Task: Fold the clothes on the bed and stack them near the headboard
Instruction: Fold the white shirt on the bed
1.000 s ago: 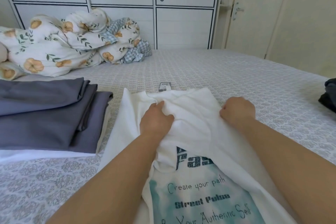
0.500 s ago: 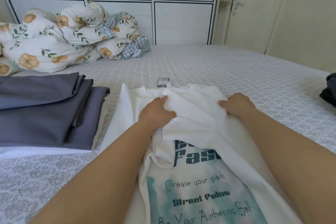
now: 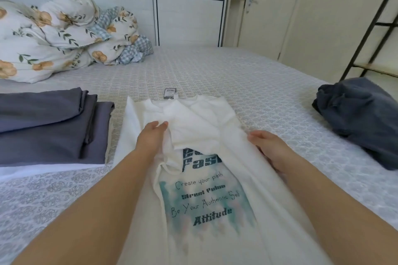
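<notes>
A white T-shirt (image 3: 206, 127) with a teal print lies front up on the bed (image 3: 247, 84), its collar away from me and a hang tag (image 3: 170, 93) just past the collar. Both sides are folded inward over the chest. My left hand (image 3: 150, 137) pinches the edge of the folded-in left flap above the print. On the shirt's right folded edge rests my right hand (image 3: 269, 148), fingers loosely extended and blurred by motion.
A stack of folded grey sheets (image 3: 53, 127) lies at the left on a white cloth. A crumpled floral duvet (image 3: 53, 38) sits against the white cabinet (image 3: 187, 17). A dark blue garment (image 3: 361, 118) lies bunched at the right, a black metal rack (image 3: 366, 34) behind it.
Both hands slid back toward me along the shirt. The right hand loosened from a fist to extended fingers. The view shifted, bringing the dark blue garment into sight.
</notes>
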